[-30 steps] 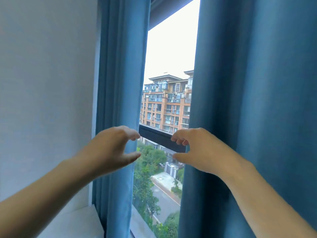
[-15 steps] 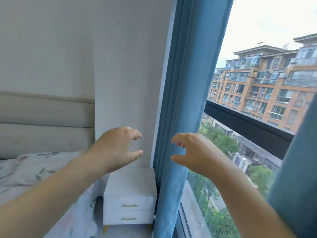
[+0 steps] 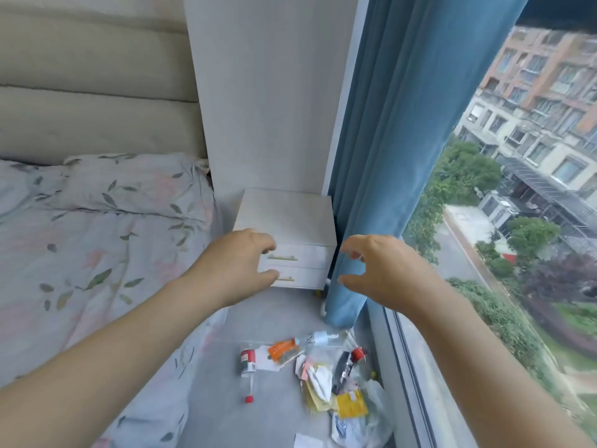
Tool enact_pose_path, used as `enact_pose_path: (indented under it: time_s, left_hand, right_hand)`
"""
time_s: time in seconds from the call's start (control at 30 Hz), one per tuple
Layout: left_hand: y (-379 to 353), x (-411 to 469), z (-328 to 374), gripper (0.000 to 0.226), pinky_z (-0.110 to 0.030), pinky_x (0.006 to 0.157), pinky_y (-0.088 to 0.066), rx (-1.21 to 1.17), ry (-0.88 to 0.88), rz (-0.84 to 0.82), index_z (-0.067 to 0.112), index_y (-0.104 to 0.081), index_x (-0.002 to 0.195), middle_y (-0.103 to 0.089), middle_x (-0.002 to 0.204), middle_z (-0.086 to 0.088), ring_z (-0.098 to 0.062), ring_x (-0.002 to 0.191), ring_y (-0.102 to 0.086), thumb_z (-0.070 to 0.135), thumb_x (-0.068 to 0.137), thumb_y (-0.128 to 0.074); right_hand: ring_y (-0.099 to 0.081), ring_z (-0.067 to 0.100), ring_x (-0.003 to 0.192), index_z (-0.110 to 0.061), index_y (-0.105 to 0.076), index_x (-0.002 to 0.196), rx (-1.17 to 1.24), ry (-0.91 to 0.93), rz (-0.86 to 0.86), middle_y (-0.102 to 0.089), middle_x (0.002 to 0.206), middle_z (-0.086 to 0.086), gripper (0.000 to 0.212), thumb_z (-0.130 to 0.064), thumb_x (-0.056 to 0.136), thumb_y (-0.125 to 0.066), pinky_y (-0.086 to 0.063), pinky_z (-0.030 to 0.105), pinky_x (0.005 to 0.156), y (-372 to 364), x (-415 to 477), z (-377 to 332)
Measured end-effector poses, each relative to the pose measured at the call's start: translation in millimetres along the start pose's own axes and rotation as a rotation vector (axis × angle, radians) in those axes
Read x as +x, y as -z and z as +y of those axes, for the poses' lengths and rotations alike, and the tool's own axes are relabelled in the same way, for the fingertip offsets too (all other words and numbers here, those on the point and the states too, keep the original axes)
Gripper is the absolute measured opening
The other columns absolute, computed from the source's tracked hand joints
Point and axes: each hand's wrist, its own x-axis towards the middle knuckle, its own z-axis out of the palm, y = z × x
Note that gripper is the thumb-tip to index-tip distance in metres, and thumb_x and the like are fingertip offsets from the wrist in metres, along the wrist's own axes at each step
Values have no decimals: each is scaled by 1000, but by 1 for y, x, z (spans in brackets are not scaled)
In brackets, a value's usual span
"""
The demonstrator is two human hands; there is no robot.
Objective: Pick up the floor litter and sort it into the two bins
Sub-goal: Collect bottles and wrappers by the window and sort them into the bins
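Litter [image 3: 318, 376] crowds the window frame [image 3: 407, 367] (bed [image 3: 97, 253] opposite); left hand [image 3: 239, 266], right hand [image 3: 384, 273] hover.

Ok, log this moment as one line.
left hand: open, empty | right hand: open, empty | mixed wrapper-and-bottle litter pile: on grey floor, untouched | bins: not in view

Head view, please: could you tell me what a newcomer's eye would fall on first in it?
The two bare hands, left hand and right hand, reach out mid-frame, holding nothing. Below them a heap of litter lies on the grey floor by the window, an orange packet and a yellow packet standing out. The blue curtain hangs upper right, beside the white nightstand.
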Motion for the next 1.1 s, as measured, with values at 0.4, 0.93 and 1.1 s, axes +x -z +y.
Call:
enact_pose_path:
  time_s: [0.4,0.93,1.1]
  left_hand:
    - [-398,35,-121,42,-31,90,-44,2,12,-148,19,-56,124,-57,121,-2,-22,112,-54,36,86,-59]
    - [-723,56,-199,24,-30,72,-44,143,-150,-253,17,-59,104,-60,107,-3,-26,98,-58,32,85,-55]
    - [-770,52,-211,35,-33,80,-48,176,-85,-258,19,-58,116,-60,116,-3,-28,106,-57,34,84,-56]
  right_hand:
    - [-55,16,111,-25,-53,128,10,-45,-123,-60,122,-5,45,-35,85,-63,-47,29,84,-407,89,75]
    - [-57,22,110,-24,-54,126,-153,-109,-214,-61,120,-2,48,-40,82,-66,-48,32,86,-725,141,162]
    - [-56,23,107,-21,-53,123,-206,-158,-307,-58,118,1,51,-47,81,-65,-47,31,82,-771,140,182]
